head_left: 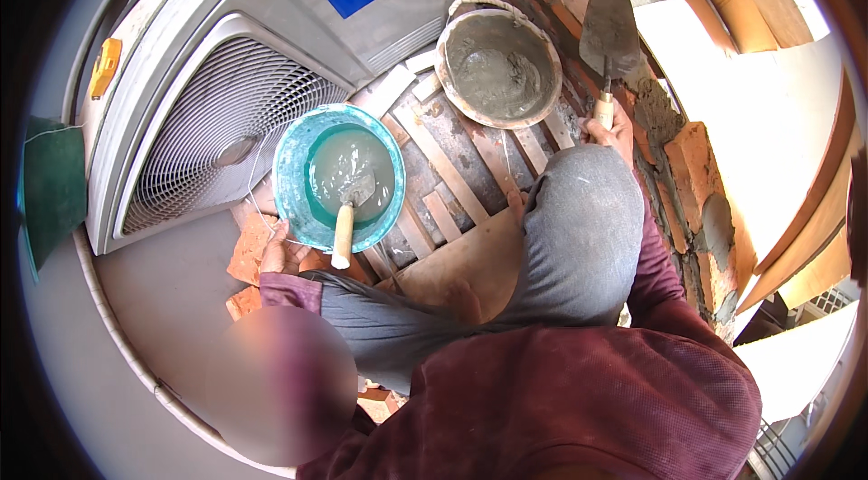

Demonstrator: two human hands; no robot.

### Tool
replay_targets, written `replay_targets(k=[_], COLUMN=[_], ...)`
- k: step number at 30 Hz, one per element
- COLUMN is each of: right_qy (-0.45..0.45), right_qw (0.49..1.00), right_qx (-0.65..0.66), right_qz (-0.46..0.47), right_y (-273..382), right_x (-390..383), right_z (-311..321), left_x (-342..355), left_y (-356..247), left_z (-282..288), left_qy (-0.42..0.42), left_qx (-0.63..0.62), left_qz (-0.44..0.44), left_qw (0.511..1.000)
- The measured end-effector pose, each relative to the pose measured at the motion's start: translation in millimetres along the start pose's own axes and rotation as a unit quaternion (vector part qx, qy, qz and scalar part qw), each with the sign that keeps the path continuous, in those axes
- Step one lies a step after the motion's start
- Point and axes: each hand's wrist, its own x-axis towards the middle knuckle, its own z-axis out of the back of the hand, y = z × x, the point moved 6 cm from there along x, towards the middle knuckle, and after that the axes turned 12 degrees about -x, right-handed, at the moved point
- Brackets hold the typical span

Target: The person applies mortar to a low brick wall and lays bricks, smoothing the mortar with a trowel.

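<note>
My right hand (617, 133) is closed round the wooden handle of a pointed trowel (608, 26), its grey-smeared blade tilted upward above a brick wall. At the left, my left hand (278, 251) is at the near-left rim of a teal bucket (287, 195), its fingers closed on the thin wire handle. Cloudy water fills part of this bucket. A second tool with a pale wooden handle (343, 234) leans in it, its metal end in the water. Farther off stands a round bucket (443, 73) with a rope handle, holding wet grey mortar (497, 73).
An outdoor air-conditioner unit (194, 109) stands at the left. Wooden slats (443, 155) and a board (452, 272) lie below me. Along the right runs a brick wall with mortar (665, 132), beside pale sheets (705, 73). Loose bricks (249, 249) lie near my left hand.
</note>
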Motion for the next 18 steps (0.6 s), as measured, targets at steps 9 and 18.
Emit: replay_targets(k=[9,18], right_qy=[0.022,-0.007], right_qw=[0.999,0.999], right_qx=[0.011,-0.046], right_qz=[0.031,0.009], right_y=[5,-1], right_x=[-11,-28], right_z=[2,19], left_x=[44,-7], left_y=[25,23], left_z=[13,-47], left_qy=[0.057,0.041], left_qx=[0.073,0.048], left_qz=[0.086,-0.011], left_qw=[0.992,0.998])
